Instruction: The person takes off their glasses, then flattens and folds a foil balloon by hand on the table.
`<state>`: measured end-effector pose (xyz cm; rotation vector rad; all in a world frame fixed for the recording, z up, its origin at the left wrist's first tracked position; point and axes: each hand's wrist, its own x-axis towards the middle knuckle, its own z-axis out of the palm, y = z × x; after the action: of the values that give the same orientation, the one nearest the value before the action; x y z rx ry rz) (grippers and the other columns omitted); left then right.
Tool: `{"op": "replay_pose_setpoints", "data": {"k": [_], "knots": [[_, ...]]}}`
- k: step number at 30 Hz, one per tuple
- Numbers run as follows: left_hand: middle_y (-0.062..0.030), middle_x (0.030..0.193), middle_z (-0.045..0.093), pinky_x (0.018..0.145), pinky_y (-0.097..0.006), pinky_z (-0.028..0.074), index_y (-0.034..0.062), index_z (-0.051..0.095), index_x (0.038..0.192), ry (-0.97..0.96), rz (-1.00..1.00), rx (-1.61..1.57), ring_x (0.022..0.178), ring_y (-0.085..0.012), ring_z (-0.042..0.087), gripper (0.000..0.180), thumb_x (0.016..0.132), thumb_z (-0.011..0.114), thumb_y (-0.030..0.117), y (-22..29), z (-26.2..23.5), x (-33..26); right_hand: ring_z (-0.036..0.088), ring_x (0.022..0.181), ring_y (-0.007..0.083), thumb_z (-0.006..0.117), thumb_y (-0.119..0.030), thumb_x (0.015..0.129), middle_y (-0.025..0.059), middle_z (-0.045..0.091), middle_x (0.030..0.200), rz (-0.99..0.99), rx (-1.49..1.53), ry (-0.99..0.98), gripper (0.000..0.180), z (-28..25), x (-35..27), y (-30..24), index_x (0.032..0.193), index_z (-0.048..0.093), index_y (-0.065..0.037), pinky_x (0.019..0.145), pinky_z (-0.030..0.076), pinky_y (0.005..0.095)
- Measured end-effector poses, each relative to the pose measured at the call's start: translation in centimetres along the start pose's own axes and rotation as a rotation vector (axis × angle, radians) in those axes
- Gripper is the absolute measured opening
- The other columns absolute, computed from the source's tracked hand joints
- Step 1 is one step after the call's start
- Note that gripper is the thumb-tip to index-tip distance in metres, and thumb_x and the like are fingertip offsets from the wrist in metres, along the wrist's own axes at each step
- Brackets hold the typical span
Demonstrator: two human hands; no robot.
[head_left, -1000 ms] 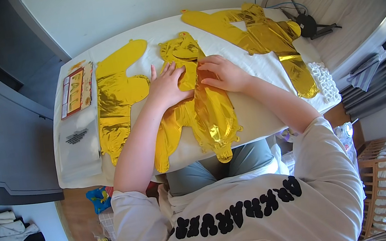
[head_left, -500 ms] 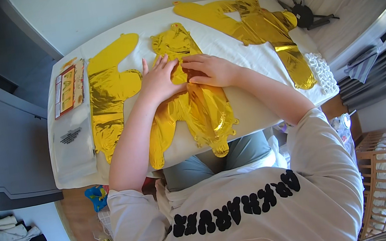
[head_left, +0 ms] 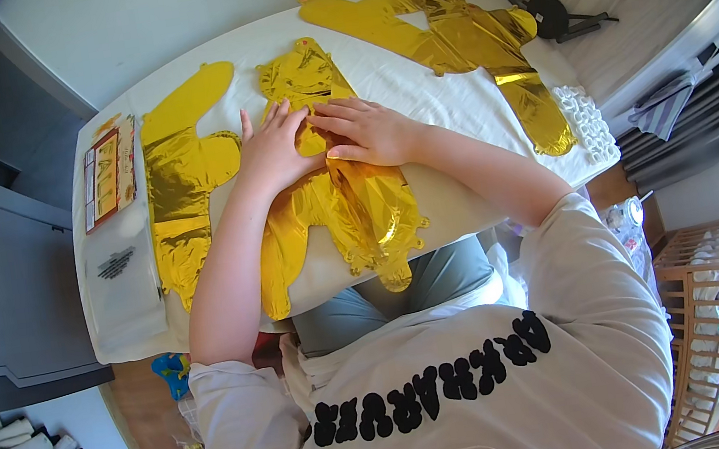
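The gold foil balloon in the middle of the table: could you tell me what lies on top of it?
Both hands, left hand and right hand, press flat on the middle balloon; the foil beneath them is hidden.

Flat crinkled foil balloon (head_left: 346, 198): shiny gold. 2 further foil balloons (head_left: 182, 186) (head_left: 462, 37): same gold. Table cover (head_left: 415, 95): plain white. Packaging card (head_left: 106, 174): orange-red, multicoloured print.

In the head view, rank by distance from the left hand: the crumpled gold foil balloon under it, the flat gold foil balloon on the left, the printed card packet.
1. Crumpled gold foil balloon: directly under the left hand.
2. Flat gold foil balloon: just to its left on the white table.
3. Printed card packet: farthest, near the table's left edge.
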<state>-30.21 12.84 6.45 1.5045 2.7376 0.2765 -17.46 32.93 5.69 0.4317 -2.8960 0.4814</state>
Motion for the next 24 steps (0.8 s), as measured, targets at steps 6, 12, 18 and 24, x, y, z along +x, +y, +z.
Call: {"op": "replay_pose_setpoints", "data": {"k": [6, 12, 18, 24], "knots": [[-0.0119, 0.167, 0.039, 0.129, -0.062, 0.003, 0.0181, 0.051, 0.154, 0.013, -0.001, -0.001, 0.157, -0.0238, 0.032, 0.090, 0.081, 0.073, 0.067, -0.1, 0.1, 0.1, 0.036, 0.152, 0.0392, 0.045, -0.059, 0.106, 0.0195, 0.041, 0.163, -0.013, -0.071, 0.002, 0.074, 0.4, 0.1, 0.2, 0.160, 0.037, -0.009, 0.126, 0.028, 0.0512], [-0.0128, 0.167, 0.038, 0.128, -0.063, 0.002, 0.0182, 0.051, 0.155, -0.005, 0.002, -0.048, 0.157, -0.0249, 0.031, 0.091, 0.081, 0.073, 0.067, -0.7, 0.2, 0.2, 0.035, 0.153, 0.0391, 0.043, -0.063, 0.105, 0.0193, 0.040, 0.163, -0.018, -0.115, -0.005, 0.078, 0.4, 0.1, 0.0, 0.162, 0.033, -0.011, 0.127, 0.026, 0.0508], [-0.0174, 0.167, 0.039, 0.127, -0.062, -0.002, 0.0173, 0.044, 0.160, 0.001, -0.009, -0.322, 0.158, -0.0301, 0.030, 0.093, 0.086, 0.067, 0.069, -1.3, 0.0, 0.6, 0.031, 0.154, 0.0388, 0.049, -0.056, 0.103, 0.0179, 0.034, 0.167, -0.054, -0.121, -0.005, 0.078, 1.0, -0.2, 1.2, 0.165, 0.028, -0.012, 0.128, 0.025, 0.0504], [-0.0193, 0.155, 0.054, 0.126, -0.063, -0.001, 0.0158, 0.044, 0.160, 0.091, -0.070, -0.587, 0.150, -0.0331, 0.044, 0.073, 0.101, 0.057, 0.057, -2.1, 0.6, 1.3, 0.028, 0.157, 0.0366, 0.044, -0.075, 0.098, 0.0176, 0.032, 0.169, -0.016, -0.130, -0.048, 0.093, 0.5, -0.5, 0.6, 0.166, 0.026, -0.013, 0.129, 0.021, 0.0477]]}}
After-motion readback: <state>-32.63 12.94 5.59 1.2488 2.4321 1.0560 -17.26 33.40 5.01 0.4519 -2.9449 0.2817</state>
